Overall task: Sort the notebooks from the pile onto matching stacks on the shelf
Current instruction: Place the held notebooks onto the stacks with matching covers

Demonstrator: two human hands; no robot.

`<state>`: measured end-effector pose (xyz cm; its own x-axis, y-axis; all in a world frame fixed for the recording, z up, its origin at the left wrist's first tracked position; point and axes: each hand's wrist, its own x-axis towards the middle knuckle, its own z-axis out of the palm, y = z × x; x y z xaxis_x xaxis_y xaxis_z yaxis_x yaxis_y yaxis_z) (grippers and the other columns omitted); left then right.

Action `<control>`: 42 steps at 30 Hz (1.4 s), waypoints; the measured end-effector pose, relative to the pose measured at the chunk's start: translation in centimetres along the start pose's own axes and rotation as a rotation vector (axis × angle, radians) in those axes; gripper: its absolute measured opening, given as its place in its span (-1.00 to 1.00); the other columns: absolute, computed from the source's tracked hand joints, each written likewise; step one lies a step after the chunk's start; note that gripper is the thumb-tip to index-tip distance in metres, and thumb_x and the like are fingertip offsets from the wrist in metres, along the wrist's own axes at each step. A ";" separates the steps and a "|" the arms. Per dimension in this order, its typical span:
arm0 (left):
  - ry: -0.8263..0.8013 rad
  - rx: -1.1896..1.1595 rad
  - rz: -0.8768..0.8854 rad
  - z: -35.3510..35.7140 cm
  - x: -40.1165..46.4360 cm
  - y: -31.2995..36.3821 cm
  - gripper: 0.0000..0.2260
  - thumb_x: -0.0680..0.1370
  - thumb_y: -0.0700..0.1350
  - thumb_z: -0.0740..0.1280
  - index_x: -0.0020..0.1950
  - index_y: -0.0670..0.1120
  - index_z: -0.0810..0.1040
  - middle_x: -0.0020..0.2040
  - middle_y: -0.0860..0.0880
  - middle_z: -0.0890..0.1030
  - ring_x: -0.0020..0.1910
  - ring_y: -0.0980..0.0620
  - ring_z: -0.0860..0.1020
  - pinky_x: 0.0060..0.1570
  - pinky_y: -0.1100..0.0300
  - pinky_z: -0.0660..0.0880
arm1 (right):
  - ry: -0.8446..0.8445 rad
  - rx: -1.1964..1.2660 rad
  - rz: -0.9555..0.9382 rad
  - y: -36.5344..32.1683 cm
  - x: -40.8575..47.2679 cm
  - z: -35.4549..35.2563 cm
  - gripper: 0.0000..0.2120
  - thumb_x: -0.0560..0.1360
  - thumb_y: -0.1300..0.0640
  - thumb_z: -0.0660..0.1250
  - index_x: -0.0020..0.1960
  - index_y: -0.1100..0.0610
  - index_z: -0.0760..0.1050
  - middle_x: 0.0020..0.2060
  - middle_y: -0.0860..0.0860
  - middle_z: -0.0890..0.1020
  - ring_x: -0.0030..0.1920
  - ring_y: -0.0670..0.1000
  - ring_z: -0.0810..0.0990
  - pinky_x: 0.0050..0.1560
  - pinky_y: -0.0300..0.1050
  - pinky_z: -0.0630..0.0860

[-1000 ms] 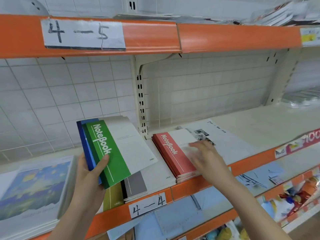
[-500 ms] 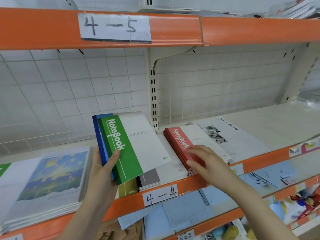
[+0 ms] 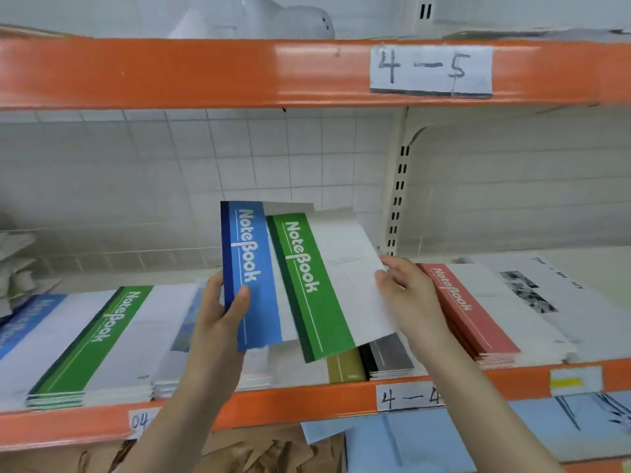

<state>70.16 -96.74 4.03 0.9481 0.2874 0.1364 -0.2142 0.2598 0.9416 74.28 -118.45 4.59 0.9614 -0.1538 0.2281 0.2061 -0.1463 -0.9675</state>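
Observation:
My left hand (image 3: 218, 319) grips a blue-spined notebook (image 3: 251, 278) upright above the shelf, thumb across its cover. My right hand (image 3: 408, 291) pinches the right edge of a green-spined notebook (image 3: 324, 285), which fans out in front of the blue one. On the shelf lie a green-spined stack (image 3: 99, 339) at the left, a blue-spined stack (image 3: 20, 322) at the far left, and a red-spined stack (image 3: 478, 312) to the right of my right hand. Olive (image 3: 345, 368) and black-grey (image 3: 389, 356) notebooks lie under the held ones.
The orange shelf edge (image 3: 290, 402) carries a 4-4 label (image 3: 408, 397); the shelf above bears a 4-5 label (image 3: 432, 70). A white booklet with photos (image 3: 546, 288) lies at the right. A slotted upright post (image 3: 397, 199) stands behind. Blue sheets (image 3: 444, 438) fill the lower shelf.
My right hand left the red stack and took hold of the green notebook, sliding it right off the blue one. The view swung left, bringing the green and blue stacks into sight.

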 end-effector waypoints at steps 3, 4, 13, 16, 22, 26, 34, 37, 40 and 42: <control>0.124 0.073 0.053 -5.3 1.1 1.6 -0.78 0.61 -0.14 0.21 0.24 0.06 0.46 0.04 0.08 0.63 -0.10 0.12 0.64 -0.25 0.12 0.62 | 0.062 0.027 -0.004 0.0 0.2 2.8 -0.73 0.59 0.26 0.18 0.00 -0.11 0.47 -0.12 -0.16 0.61 -0.16 -0.23 0.59 -0.19 -0.30 0.49; 0.155 0.102 0.059 -7.3 1.4 2.0 -0.76 0.62 -0.13 0.22 0.27 0.04 0.45 0.08 0.05 0.62 -0.04 0.07 0.63 -0.18 0.06 0.60 | 0.058 0.023 -0.006 0.1 0.1 4.0 -0.75 0.59 0.27 0.17 0.03 -0.07 0.48 -0.12 -0.16 0.61 -0.20 -0.27 0.58 -0.23 -0.35 0.49; 0.318 0.099 -0.043 -21.5 2.7 4.8 -0.83 0.60 -0.17 0.25 0.16 0.02 0.51 0.02 0.01 0.63 -0.11 0.01 0.61 -0.41 0.23 0.55 | 0.002 0.043 0.051 -0.2 -1.6 15.9 -0.79 0.58 0.29 0.18 0.07 0.05 0.50 -0.09 -0.11 0.62 -0.13 -0.20 0.56 -0.17 -0.26 0.46; 0.342 0.093 -0.066 -25.0 3.3 5.8 -0.83 0.60 -0.15 0.25 0.17 -0.01 0.52 0.08 -0.06 0.62 -0.08 -0.02 0.60 -0.38 0.18 0.55 | -0.024 -0.015 0.015 -0.6 -2.3 18.9 -0.79 0.60 0.29 0.16 0.12 0.07 0.48 -0.06 -0.11 0.57 -0.10 -0.26 0.51 -0.23 -0.43 0.40; 0.387 0.061 -0.015 -30.7 4.0 7.7 -0.83 0.62 -0.16 0.21 0.19 0.00 0.48 0.02 -0.02 0.61 -0.09 0.02 0.60 -0.35 0.22 0.61 | -0.226 -0.440 -0.050 -0.9 -4.3 25.5 -0.67 0.61 0.25 0.12 0.35 0.12 0.36 0.10 0.04 0.53 -0.10 -0.08 0.48 -0.10 -0.19 0.40; 0.357 0.051 -0.003 -33.0 4.6 8.3 -0.78 0.61 -0.17 0.22 0.23 0.01 0.48 0.01 0.01 0.64 -0.08 0.02 0.62 -0.30 0.19 0.63 | -0.294 -0.770 -0.074 -1.5 -6.1 28.6 -0.65 0.61 0.15 0.14 0.39 0.08 0.33 0.18 0.06 0.46 -0.05 -0.03 0.46 -0.04 -0.16 0.43; 0.306 0.071 -0.049 -35.0 6.0 8.8 -0.77 0.60 -0.12 0.26 0.23 0.08 0.47 0.01 0.00 0.65 -0.10 -0.01 0.63 -0.21 0.01 0.59 | -0.288 -1.343 -0.238 -3.2 -7.9 30.6 -0.69 0.62 -0.02 0.07 0.29 0.03 0.41 0.12 0.02 0.36 0.22 0.06 0.31 0.11 -0.10 0.38; 0.283 0.109 -0.047 -35.5 6.4 9.0 -0.82 0.59 -0.12 0.27 0.13 0.13 0.48 0.01 0.01 0.63 -0.09 -0.02 0.61 -0.15 -0.01 0.57 | -0.380 -1.162 -0.387 -3.2 -8.3 31.8 -0.63 0.63 -0.04 0.06 0.38 0.03 0.35 0.23 -0.04 0.35 0.25 -0.04 0.34 0.17 -0.21 0.36; 0.228 0.167 -0.069 -35.9 6.8 9.4 -0.84 0.58 -0.14 0.28 0.08 0.12 0.48 0.02 0.02 0.61 -0.07 -0.02 0.60 -0.13 0.01 0.56 | -0.607 -0.984 -0.434 -2.6 -9.4 33.4 -0.55 0.62 -0.13 0.00 0.46 -0.01 0.26 0.36 -0.12 0.29 0.30 -0.16 0.31 0.29 -0.33 0.21; 0.139 0.291 -0.087 -36.0 7.2 9.5 -0.83 0.59 -0.17 0.28 0.12 0.07 0.48 0.04 0.03 0.61 -0.07 0.00 0.61 -0.14 0.07 0.54 | -0.633 -0.989 -0.468 -1.7 -10.0 33.9 -0.38 0.53 -0.23 -0.19 0.47 -0.01 0.25 0.40 -0.13 0.28 0.37 -0.14 0.26 0.34 -0.33 0.13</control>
<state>66.51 -58.95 2.89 0.9145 0.4037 0.0268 -0.0386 0.0210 0.9990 70.46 -83.49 0.21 0.8083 0.5639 0.1695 0.5887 -0.7683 -0.2514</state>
